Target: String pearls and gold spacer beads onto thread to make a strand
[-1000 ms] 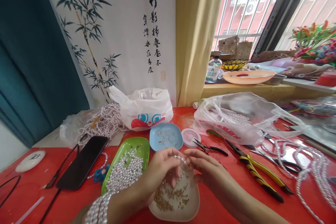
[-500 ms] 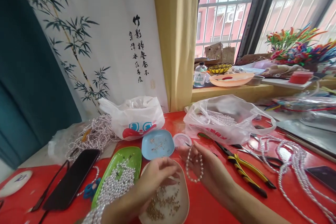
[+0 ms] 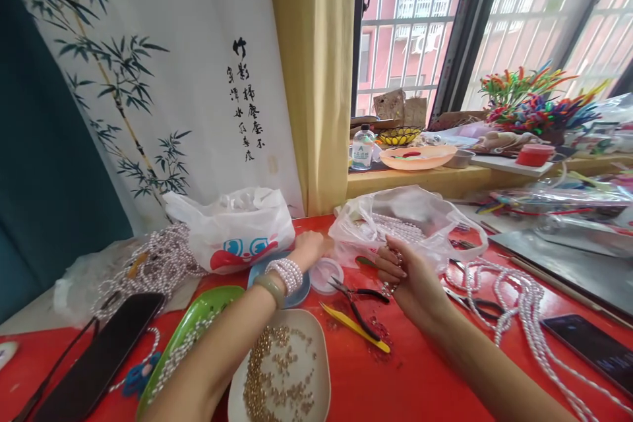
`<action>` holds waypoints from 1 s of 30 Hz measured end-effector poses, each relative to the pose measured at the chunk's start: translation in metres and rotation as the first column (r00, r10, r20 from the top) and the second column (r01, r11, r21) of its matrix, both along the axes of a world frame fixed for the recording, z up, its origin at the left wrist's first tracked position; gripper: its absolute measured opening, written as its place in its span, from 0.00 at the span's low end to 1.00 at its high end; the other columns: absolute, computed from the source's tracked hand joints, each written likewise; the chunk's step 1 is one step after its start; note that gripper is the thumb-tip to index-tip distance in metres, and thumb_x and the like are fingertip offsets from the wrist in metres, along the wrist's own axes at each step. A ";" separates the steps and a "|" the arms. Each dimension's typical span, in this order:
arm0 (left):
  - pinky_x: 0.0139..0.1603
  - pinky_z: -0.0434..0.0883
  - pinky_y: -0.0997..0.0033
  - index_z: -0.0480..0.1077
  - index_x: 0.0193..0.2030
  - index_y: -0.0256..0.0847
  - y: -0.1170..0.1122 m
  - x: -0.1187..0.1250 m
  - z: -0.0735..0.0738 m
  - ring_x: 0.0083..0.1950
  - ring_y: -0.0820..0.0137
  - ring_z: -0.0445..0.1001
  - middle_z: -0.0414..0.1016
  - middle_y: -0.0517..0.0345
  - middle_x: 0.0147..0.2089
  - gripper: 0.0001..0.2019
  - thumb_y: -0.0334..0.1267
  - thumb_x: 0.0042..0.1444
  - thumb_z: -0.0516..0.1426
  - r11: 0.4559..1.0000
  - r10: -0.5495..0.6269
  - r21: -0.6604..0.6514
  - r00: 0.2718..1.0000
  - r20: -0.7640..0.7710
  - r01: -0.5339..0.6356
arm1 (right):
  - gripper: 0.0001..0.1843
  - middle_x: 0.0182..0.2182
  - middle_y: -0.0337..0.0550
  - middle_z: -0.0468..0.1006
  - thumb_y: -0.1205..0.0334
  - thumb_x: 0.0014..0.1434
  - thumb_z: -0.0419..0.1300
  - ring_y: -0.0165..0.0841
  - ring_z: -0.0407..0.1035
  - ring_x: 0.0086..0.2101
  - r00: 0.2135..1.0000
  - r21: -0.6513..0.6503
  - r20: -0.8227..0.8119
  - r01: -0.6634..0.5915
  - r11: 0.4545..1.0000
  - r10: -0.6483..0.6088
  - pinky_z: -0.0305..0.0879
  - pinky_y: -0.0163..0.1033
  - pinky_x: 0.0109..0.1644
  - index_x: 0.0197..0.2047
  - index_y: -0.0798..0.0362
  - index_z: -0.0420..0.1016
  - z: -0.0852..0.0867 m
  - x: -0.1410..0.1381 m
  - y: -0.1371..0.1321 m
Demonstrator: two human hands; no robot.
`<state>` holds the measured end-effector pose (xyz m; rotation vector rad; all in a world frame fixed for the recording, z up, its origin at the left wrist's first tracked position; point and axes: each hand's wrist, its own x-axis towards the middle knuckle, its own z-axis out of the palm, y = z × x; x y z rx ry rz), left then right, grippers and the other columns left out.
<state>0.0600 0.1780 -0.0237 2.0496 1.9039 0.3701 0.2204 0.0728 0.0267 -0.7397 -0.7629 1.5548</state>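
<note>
My right hand [image 3: 413,277] is closed on a short loop of pearl beads [image 3: 391,271], held just in front of a clear plastic bag [image 3: 435,211] with pearl strands inside. My left hand [image 3: 309,247] is stretched forward to the left edge of that bag, above a blue dish [image 3: 302,287]. Its fingers are turned away from me and hidden. Several pearl bracelets [image 3: 285,275] circle my left wrist. A white dish of small gold beads [image 3: 316,343] lies under my left forearm. Beside it is a green tray of pearls [image 3: 198,316].
Pliers with yellow and black handles [image 3: 357,316] and a small round clear lid [image 3: 327,275] lie between my hands. A white printed bag [image 3: 232,231] and heaped pearls [image 3: 158,260] sit at back left. Phones lie at left [image 3: 99,356] and right [image 3: 593,346]. Long pearl strands [image 3: 524,303] trail right.
My left hand left the gold-bead dish and reached forward to the clear bag. My right hand carried the pearl loop up and to the right. The view shifted left and up.
</note>
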 end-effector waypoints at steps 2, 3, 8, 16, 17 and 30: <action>0.43 0.68 0.60 0.63 0.49 0.36 0.004 -0.002 -0.002 0.45 0.65 0.68 0.65 0.48 0.49 0.14 0.38 0.56 0.52 1.000 0.022 0.007 0.999 0.032 -0.022 | 0.20 0.15 0.27 0.48 0.59 0.46 0.60 0.19 0.41 0.14 0.999 0.022 0.033 0.010 1.000 -0.010 0.40 0.27 0.16 0.18 0.53 0.50 0.000 -0.001 -0.001; 0.43 0.68 0.60 0.63 0.49 0.36 0.005 -0.005 -0.001 0.45 0.65 0.68 0.65 0.49 0.49 0.14 0.38 0.56 0.52 0.999 0.034 0.015 0.998 0.060 -0.035 | 0.19 0.16 0.27 0.49 0.59 0.46 0.60 0.19 0.42 0.14 0.999 0.032 0.051 0.014 0.999 -0.016 0.40 0.27 0.16 0.19 0.53 0.51 0.000 -0.002 -0.001; 0.44 0.67 0.59 0.65 0.46 0.36 -0.005 -0.025 0.021 0.46 0.65 0.68 0.67 0.50 0.48 0.12 0.37 0.56 0.52 0.993 0.069 0.074 0.947 0.314 -0.097 | 0.15 0.18 0.29 0.56 0.58 0.48 0.59 0.19 0.45 0.16 0.983 0.081 0.181 0.015 0.997 -0.029 0.41 0.27 0.18 0.23 0.54 0.54 -0.004 -0.002 -0.001; 0.40 0.69 0.72 0.65 0.40 0.33 -0.101 -0.045 0.042 0.35 0.72 0.74 0.75 0.50 0.39 0.11 0.26 0.48 0.51 0.997 -0.050 0.012 0.484 0.874 0.080 | 0.17 0.13 0.27 0.52 0.52 0.47 0.60 0.21 0.44 0.16 0.881 0.174 0.473 -0.079 0.982 -0.013 0.38 0.30 0.19 0.23 0.53 0.57 -0.005 -0.013 -0.003; 0.40 0.69 0.72 0.66 0.37 0.33 -0.112 -0.045 0.040 0.33 0.72 0.74 0.75 0.51 0.37 0.11 0.26 0.45 0.53 0.991 -0.013 -0.031 0.326 0.945 0.130 | 0.18 0.14 0.27 0.53 0.50 0.48 0.59 0.21 0.44 0.16 0.862 0.179 0.507 -0.109 0.978 0.004 0.38 0.30 0.19 0.23 0.53 0.57 -0.004 -0.017 -0.004; 0.31 0.66 0.73 0.68 0.28 0.33 -0.152 -0.062 0.031 0.33 0.67 0.75 0.76 0.48 0.34 0.14 0.42 0.40 0.63 0.948 0.131 -0.186 0.218 0.967 0.257 | 0.16 0.20 0.32 0.57 0.52 0.51 0.58 0.23 0.50 0.22 0.607 0.199 0.763 -0.551 0.810 0.225 0.45 0.30 0.23 0.24 0.56 0.62 0.026 -0.049 -0.015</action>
